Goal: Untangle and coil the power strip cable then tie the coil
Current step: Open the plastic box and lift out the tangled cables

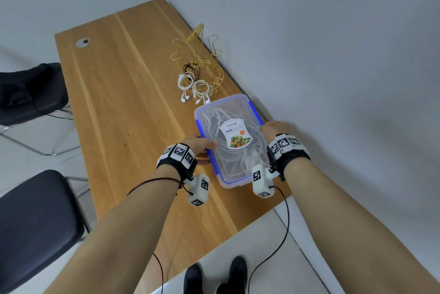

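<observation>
A long wooden table (114,108) with pale grain stripes runs away from the viewer, with a grey cable grommet (83,42) set near its far left corner. It stands on a light floor against plain grey-white walls. Two black chairs sit off its left side: one (31,93) further back with a thin dark lead trailing from it, one (35,227) nearer, cut by the frame edge.

Near the right edge of the table lies a clear plastic food box (229,141) with blue clips and a printed label on its closed lid. Through the lid shows a loose tangle of white cable (214,124), the power strip lead; the strip body itself is hard to make out under the label and the reflections.

The left hand (198,145) grips the box's left rim, thumb lying on the lid, fingers hidden beneath the edge. The right hand (273,128) curls over the right rim by a blue clip; its fingertips are out of sight. Both wrists wear black bands with square markers and white sensor blocks.

Just beyond the box lie two coiled white earphones (194,89), and behind them a gold wire stand (202,55) with a dark cord bundle whose detail is unclear. Black shoes (216,277) show at the bottom.
</observation>
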Available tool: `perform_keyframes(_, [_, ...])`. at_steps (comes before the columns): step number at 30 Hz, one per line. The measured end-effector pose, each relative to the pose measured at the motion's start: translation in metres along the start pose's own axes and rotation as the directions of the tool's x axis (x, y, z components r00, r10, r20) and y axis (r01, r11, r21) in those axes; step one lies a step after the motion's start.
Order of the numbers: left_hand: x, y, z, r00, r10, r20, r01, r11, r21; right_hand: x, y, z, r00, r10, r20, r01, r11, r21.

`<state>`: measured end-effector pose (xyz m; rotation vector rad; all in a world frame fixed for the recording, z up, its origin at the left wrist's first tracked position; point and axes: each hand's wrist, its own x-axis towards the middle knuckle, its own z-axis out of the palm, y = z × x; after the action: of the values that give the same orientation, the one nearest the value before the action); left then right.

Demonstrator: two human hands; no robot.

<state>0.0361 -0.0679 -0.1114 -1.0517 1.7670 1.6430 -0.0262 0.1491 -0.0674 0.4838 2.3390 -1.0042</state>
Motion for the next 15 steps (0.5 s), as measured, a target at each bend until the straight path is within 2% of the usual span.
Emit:
perform_keyframes(5, [0.005, -0.007, -0.021, 0.999, -0.021, 0.036, 0.023, 0.999, -0.029, -0.005, 0.001, 0.021, 1.000, -0.005, 0.025, 0.000, 0.982, 0.191])
perform_keyframes(9, [0.008, -0.009, -0.026, 0.997, -0.026, 0.073, 0.031, 0.997, -0.070, -0.002, -0.003, 0.024, 1.000, 0.003, 0.023, -0.008, 0.974, 0.225])
perform_keyframes(15, [0.007, -0.013, -0.029, 0.991, -0.049, 0.124, 0.069, 0.984, -0.163, -0.004, -0.007, 0.016, 0.991, 0.107, 0.074, -0.112, 0.991, 0.067])
